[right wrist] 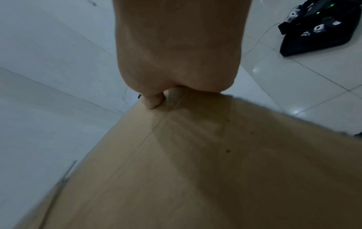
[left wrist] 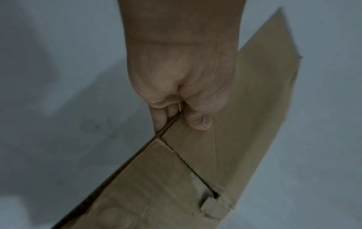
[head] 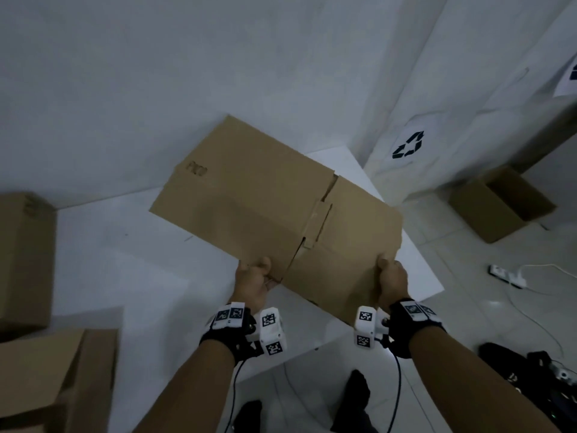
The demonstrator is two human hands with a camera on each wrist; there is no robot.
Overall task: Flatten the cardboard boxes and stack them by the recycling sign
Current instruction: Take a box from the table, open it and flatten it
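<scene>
A flattened brown cardboard box (head: 265, 198) is held up in the air in front of me, above a white board on the floor. My left hand (head: 254, 278) pinches its near edge, thumb on top and fingers beneath, as the left wrist view shows on the flattened box (left wrist: 245, 124) with my left hand (left wrist: 182, 96). My right hand (head: 390, 279) grips the near right corner; the right wrist view shows that hand (right wrist: 166, 93) holding the box (right wrist: 195, 162). A recycling sign (head: 408, 145) hangs on the wall at the right.
An open cardboard box (head: 499, 204) stands on the floor below the sign. Two more boxes (head: 25, 260) sit at the left. A power strip (head: 507, 276) with cables and a black bag (head: 537, 376) lie on the tiles at the right. My feet (head: 356, 389) are below.
</scene>
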